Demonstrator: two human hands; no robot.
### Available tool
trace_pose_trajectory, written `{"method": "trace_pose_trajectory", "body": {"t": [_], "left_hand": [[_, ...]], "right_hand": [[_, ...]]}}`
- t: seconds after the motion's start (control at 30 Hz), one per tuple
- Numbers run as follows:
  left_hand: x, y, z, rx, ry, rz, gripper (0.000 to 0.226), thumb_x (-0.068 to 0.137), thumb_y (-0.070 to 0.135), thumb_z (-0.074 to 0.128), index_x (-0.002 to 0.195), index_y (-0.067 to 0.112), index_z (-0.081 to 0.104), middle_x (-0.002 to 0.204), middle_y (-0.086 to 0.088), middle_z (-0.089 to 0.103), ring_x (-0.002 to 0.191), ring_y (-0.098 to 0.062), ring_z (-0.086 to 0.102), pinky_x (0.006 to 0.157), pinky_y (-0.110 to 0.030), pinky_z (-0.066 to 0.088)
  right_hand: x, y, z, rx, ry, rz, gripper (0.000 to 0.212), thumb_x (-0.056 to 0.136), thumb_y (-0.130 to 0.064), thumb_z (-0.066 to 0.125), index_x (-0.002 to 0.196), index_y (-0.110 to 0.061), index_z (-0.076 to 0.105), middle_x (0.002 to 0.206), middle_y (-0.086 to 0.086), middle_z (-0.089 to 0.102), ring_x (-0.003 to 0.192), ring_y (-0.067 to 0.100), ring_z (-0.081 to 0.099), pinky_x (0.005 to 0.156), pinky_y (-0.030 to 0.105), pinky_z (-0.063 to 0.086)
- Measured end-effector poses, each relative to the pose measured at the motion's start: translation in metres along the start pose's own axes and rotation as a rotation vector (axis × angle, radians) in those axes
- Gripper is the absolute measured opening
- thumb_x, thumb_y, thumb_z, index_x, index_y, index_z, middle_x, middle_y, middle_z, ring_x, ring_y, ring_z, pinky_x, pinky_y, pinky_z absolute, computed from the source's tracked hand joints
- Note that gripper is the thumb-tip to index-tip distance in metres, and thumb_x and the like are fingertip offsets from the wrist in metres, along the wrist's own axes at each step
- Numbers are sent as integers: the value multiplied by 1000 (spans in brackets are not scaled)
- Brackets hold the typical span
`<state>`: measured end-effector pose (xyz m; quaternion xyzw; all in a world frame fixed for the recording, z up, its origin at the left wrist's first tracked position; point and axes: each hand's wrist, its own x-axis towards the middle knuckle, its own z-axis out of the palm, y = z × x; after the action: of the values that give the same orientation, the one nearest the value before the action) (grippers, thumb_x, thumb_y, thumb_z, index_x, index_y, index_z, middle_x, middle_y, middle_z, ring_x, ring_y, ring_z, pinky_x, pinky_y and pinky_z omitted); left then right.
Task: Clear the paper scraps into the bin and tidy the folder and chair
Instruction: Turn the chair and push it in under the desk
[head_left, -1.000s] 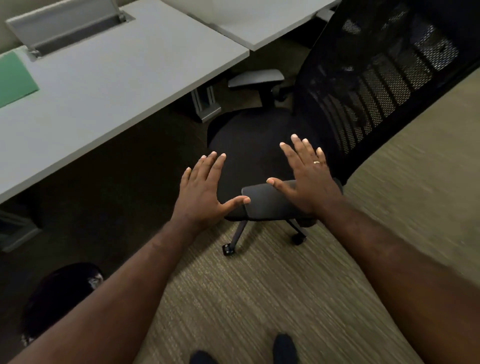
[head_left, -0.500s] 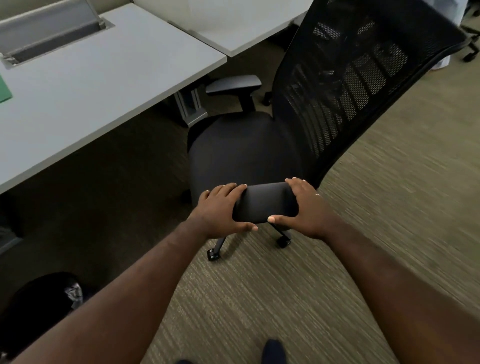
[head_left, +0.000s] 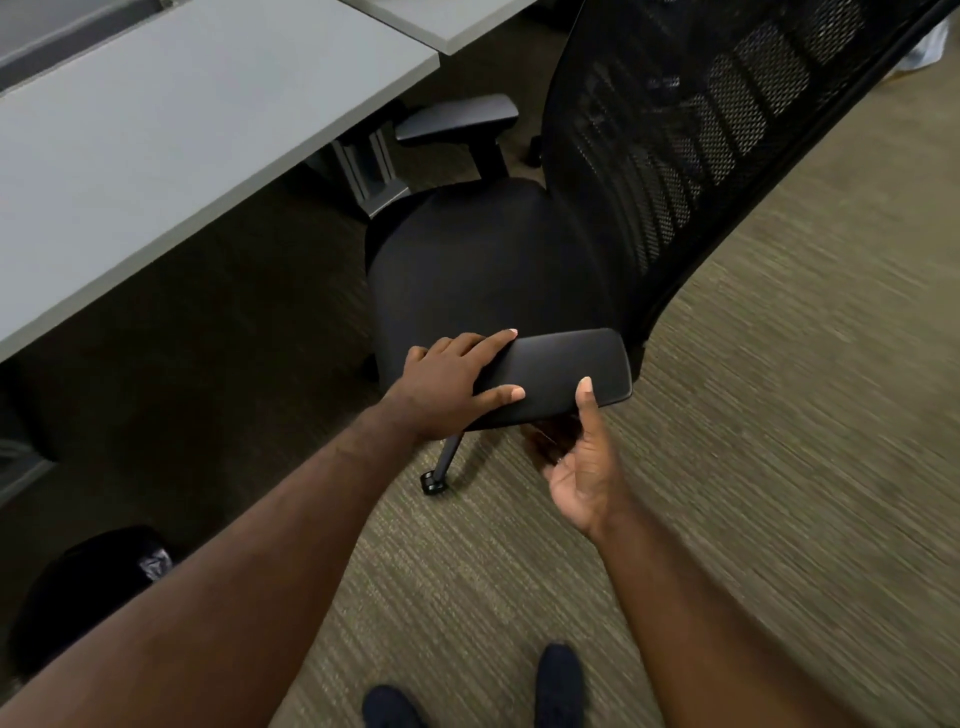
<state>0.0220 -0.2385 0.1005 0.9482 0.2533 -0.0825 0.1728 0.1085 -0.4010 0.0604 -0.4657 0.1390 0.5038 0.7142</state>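
Note:
A black office chair with a padded seat (head_left: 483, 260) and a mesh back (head_left: 701, 130) stands beside the grey desk (head_left: 156, 130). Its near armrest (head_left: 566, 364) is right in front of me. My left hand (head_left: 447, 384) grips that armrest's left end, fingers over the top and thumb on the front edge. My right hand (head_left: 582, 467) is turned palm up under the armrest, thumb pressed on its front edge and fingers hidden below. The black bin (head_left: 78, 597) with a dark liner sits on the floor at lower left. Neither the folder nor any paper scraps are in view.
The chair's far armrest (head_left: 457, 119) sits close to the desk's corner and its metal leg (head_left: 369, 166). A second grey desk (head_left: 467, 21) lies behind. One caster (head_left: 434, 480) shows below the armrest. My shoes (head_left: 558, 680) stand on striped carpet that stretches to the right.
My hands came down from above and closed on the near armrest. My right hand has since turned from the armrest's right end to underneath, palm up. The green folder has left the view.

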Motion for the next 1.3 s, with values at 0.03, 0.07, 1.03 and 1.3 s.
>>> {"method": "trace_pose_trajectory", "body": {"t": [0.03, 0.07, 1.03, 1.3], "left_hand": [[1, -1, 0, -3, -4, 2, 71, 88, 69, 35, 148, 43, 10, 147, 5, 36, 131, -21, 36, 105, -46, 27], [1, -2, 0, -7, -8, 5, 70, 88, 69, 35, 148, 43, 10, 146, 4, 37, 131, -21, 37, 104, -46, 27], [14, -2, 44, 57, -53, 14, 100, 74, 79, 47, 149, 40, -6, 148, 1, 29, 132, -21, 30, 108, -45, 22], [27, -11, 79, 43, -69, 11, 100, 74, 77, 49, 149, 39, -4, 148, 1, 29, 131, -21, 30, 107, -43, 22]], "right_hand": [[-1, 1, 4, 45, 4, -4, 55, 84, -52, 60, 125, -15, 59, 114, 6, 69, 106, 20, 64, 95, 34, 47], [-1, 1, 7, 83, 15, -10, 54, 85, -49, 62, 126, -14, 59, 115, 8, 69, 105, 20, 65, 97, 34, 48], [25, 0, -9, 104, 213, -104, 20, 90, -17, 61, 110, -16, 62, 112, 8, 68, 102, 20, 63, 95, 40, 46], [48, 15, -27, 147, 211, -65, 30, 91, -15, 60, 121, -13, 58, 119, 9, 66, 104, 18, 63, 96, 38, 47]]}}
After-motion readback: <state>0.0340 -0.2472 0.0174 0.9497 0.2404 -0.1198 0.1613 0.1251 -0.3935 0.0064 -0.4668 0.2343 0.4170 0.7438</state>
